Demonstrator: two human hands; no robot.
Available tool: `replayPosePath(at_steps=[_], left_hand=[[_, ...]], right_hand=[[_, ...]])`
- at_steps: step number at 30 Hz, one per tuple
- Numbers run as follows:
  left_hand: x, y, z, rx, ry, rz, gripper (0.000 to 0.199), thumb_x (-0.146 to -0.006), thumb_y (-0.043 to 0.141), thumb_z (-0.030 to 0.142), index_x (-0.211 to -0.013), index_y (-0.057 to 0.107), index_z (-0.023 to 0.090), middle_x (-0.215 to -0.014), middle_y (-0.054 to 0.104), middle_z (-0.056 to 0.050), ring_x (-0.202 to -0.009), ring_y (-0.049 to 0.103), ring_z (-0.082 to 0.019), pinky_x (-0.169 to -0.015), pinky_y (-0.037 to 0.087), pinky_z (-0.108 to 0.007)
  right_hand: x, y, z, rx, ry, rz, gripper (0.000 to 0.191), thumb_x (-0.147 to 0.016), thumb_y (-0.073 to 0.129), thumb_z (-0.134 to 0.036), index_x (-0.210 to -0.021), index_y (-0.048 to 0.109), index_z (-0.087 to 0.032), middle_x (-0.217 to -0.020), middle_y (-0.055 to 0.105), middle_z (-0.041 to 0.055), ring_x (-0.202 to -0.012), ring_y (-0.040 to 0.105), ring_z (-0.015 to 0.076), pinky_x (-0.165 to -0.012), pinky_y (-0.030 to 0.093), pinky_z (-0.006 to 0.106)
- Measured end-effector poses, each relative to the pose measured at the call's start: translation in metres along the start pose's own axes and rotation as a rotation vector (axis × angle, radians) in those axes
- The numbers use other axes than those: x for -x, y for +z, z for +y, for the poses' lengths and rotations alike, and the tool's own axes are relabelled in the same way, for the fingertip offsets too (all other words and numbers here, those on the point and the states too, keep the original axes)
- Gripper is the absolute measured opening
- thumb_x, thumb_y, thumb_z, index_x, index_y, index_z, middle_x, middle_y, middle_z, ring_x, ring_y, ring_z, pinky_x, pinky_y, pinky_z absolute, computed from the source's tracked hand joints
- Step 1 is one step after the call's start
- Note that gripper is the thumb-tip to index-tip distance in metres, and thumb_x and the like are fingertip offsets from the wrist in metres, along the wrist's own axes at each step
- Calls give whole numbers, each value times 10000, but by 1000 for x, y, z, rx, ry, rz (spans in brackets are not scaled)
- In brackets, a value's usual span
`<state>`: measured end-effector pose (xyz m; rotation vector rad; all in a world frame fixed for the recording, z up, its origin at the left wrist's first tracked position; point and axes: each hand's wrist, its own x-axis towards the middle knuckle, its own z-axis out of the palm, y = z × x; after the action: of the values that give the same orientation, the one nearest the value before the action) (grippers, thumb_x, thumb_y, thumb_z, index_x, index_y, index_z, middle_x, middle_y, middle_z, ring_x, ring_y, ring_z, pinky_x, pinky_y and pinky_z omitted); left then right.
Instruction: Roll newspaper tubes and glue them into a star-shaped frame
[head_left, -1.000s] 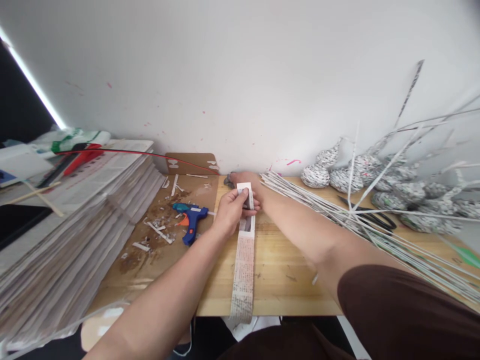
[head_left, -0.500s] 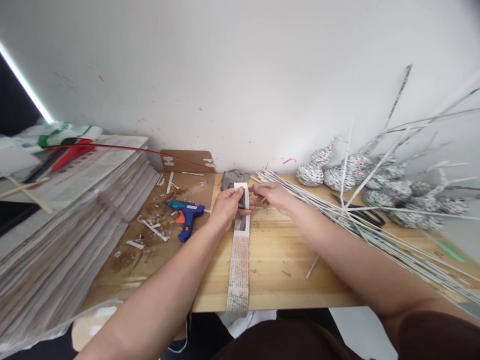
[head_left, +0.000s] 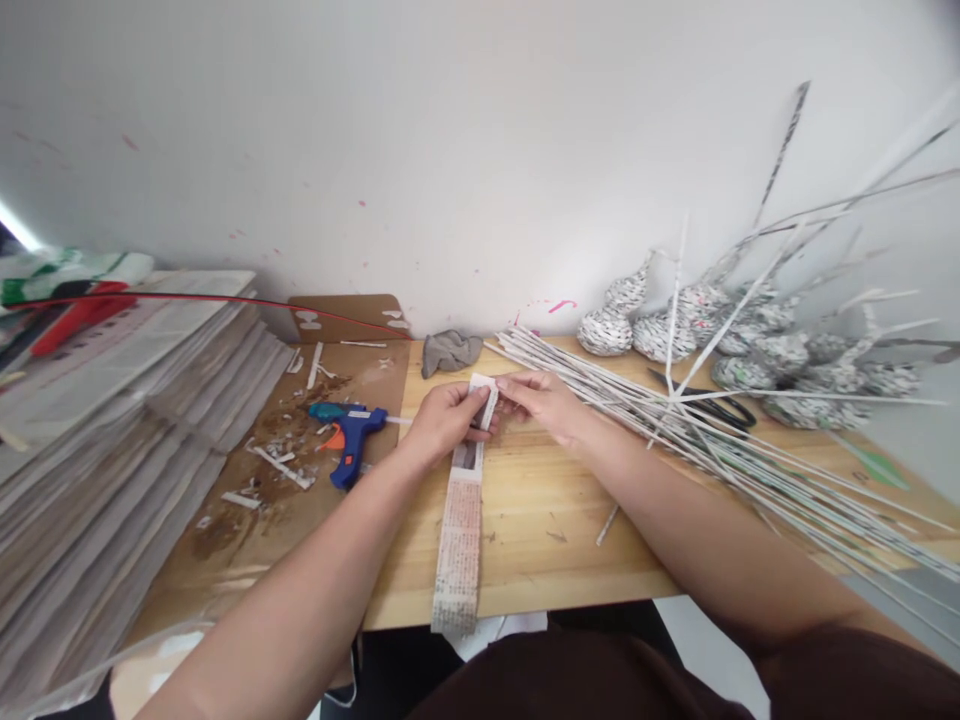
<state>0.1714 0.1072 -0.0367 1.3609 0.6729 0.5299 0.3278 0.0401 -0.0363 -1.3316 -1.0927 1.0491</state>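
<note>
Over grained wood [head_left: 532, 570], flat newsprint strip [head_left: 459, 530], left hand [head_left: 441, 420] and right hand [head_left: 541, 402] pinching its far end

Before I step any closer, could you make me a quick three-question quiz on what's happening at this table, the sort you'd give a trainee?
1. True or false: as the camera sees it, the blue glue gun lies to the left of the newspaper strip.
2. What is the left hand holding? A) a pair of scissors; B) the newspaper strip; C) a woven paper figure.
3. Fill in: just beyond the left hand, a crumpled grey ___ lies on the wooden table.

Key: 1. True. 2. B. 3. Cloth, by its look.
</note>
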Motion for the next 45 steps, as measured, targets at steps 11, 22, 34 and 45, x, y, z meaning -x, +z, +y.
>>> replayPosePath(at_steps=[11,22,34,45], left_hand=[[-1,-3,0,20,-12,36,325,-797,640,427,-931,666,132,-730,696,-76,-619,666,-151,-560,563,-251],[1,-1,0,21,3,-9,324,-793,647,445,-899,670,140,-729,702,-76,-646,670,-157,-572,562,-248],[5,4,5,33,-18,-51,316,-781,664,419,-909,678,130,-744,708,-88,-689,686,-171,-611,560,-256],[7,6,6,-4,-6,-79,257,-765,683,373,-861,670,135,-743,697,-68,-689,669,-155,-624,552,-248]], right_hand=[[1,-4,-2,46,14,-67,380,-865,554,-475,-1090,621,-177,-934,712,81,-739,669,159,-449,365,180],[7,2,-9,122,-85,-15,345,-796,626,-473,-830,740,-148,-637,637,10,-562,520,93,-491,359,205],[2,4,-4,-96,9,102,252,-663,748,-386,-704,725,-138,-524,572,-16,-481,443,73,-443,298,207],[3,6,-3,-107,10,148,282,-632,769,-410,-682,714,-137,-534,581,-14,-466,426,69,-438,288,214]])
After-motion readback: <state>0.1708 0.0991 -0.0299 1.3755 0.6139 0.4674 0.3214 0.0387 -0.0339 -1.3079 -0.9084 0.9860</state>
